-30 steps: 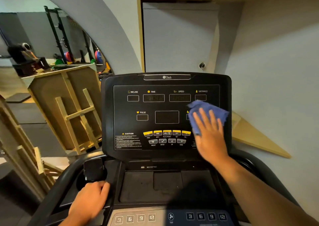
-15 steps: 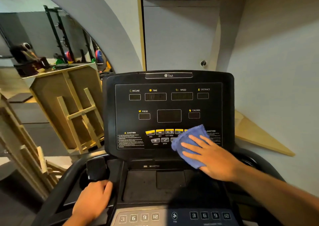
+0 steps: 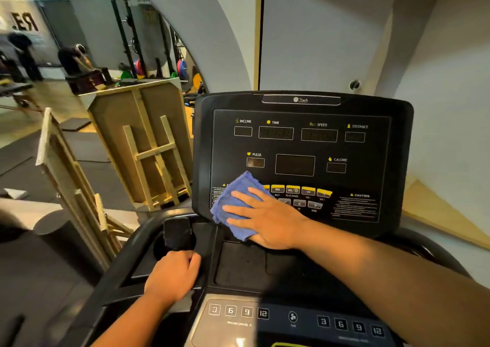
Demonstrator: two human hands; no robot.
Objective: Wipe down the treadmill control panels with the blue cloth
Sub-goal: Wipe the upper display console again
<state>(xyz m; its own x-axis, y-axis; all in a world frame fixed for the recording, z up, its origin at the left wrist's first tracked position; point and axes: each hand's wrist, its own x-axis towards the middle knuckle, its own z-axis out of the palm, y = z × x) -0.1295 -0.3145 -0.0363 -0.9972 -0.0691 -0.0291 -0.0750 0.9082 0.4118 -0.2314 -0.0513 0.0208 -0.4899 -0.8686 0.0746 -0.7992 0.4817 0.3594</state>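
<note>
The right hand (image 3: 267,218) presses the cloth (image 3: 234,203) flat against the lower left area of the upper panel (image 3: 297,145), fingers straight and spread, grip released. The cloth covers the left caution label and the leftmost yellow button (image 3: 266,187); its lower edge hangs just past the panel's bottom edge. The left hand (image 3: 172,275) is clenched round the handlebar (image 3: 116,272), beside a black cup holder (image 3: 177,234). The lower panel (image 3: 291,317) with numbered keys sits below, untouched by either hand. Wooden frames (image 3: 148,145) stand to the left.
</note>
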